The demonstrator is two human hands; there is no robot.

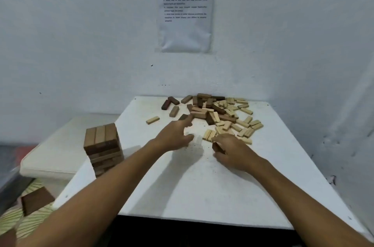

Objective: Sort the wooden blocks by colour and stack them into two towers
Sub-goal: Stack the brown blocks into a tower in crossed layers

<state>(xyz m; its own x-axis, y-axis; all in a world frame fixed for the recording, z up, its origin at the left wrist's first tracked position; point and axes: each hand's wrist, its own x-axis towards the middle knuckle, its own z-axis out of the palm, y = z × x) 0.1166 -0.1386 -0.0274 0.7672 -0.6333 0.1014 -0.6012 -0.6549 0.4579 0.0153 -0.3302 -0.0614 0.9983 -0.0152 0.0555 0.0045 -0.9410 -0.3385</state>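
Filling the lower centre of the frame, a white table point(202, 186) stands against a pale wall, seen from above by the person's head camera. At its left edge, left of centre in the frame, rises a brown tower point(103, 146) of dark blocks. Just above centre, a loose pile point(218, 113) mixes dark and pale blocks, the pale ones mostly toward the right. Both forearms reach up from the bottom corners. Nearer the pile, the left hand point(175, 135) is spread, its forefinger touching a dark block point(183, 117) at the pile's lower left edge; that block's long axis runs diagonally, up and to the right. Just right of it, the right hand point(230, 152) curls around a small dark block point(217, 148).
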